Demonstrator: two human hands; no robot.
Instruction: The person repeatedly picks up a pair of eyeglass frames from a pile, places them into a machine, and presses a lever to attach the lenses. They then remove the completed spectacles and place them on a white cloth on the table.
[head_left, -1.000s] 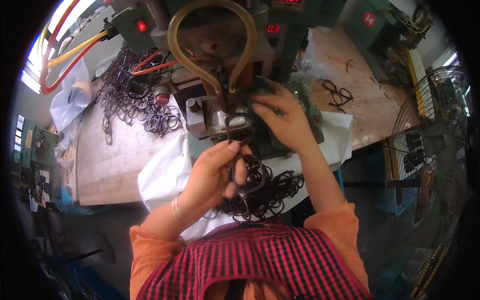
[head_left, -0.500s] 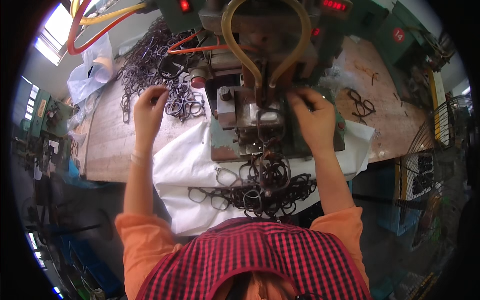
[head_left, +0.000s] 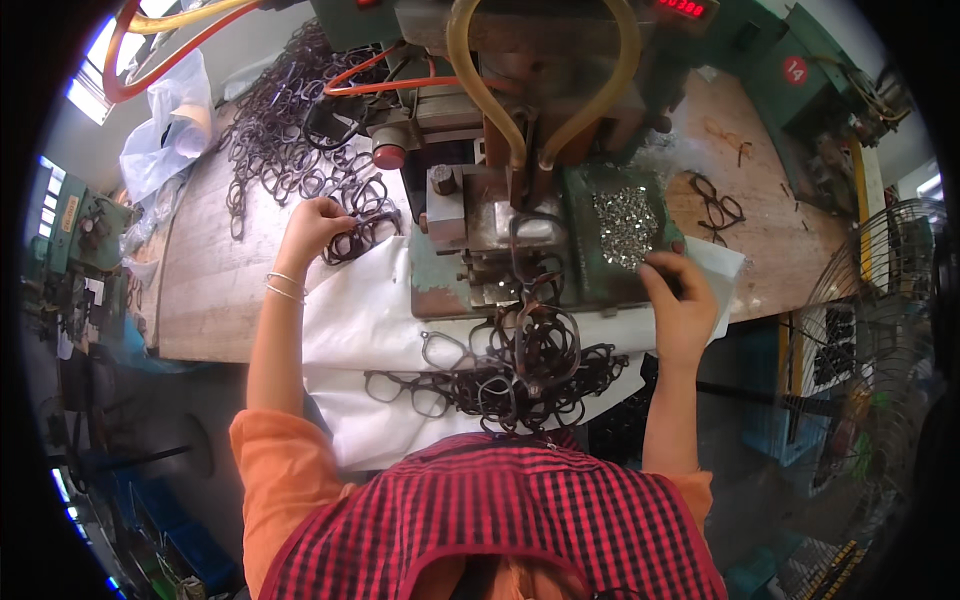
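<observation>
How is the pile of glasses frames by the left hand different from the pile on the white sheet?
The far pile spreads wide across the bare wooden bench; the near pile is a tighter heap on the white sheet. The left hand touches the far pile; no hand touches the near one. Both are dark, tangled frames.

We count: two hands, left [head_left: 312, 225] and right [head_left: 678, 298]; one machine [head_left: 520, 130]; two yellowish hoses [head_left: 470, 80]; one white cloth [head_left: 360, 320]; one tray of small metal bits [head_left: 625, 225]; eyeglass frames [head_left: 520, 365] too tangled to count.
</observation>
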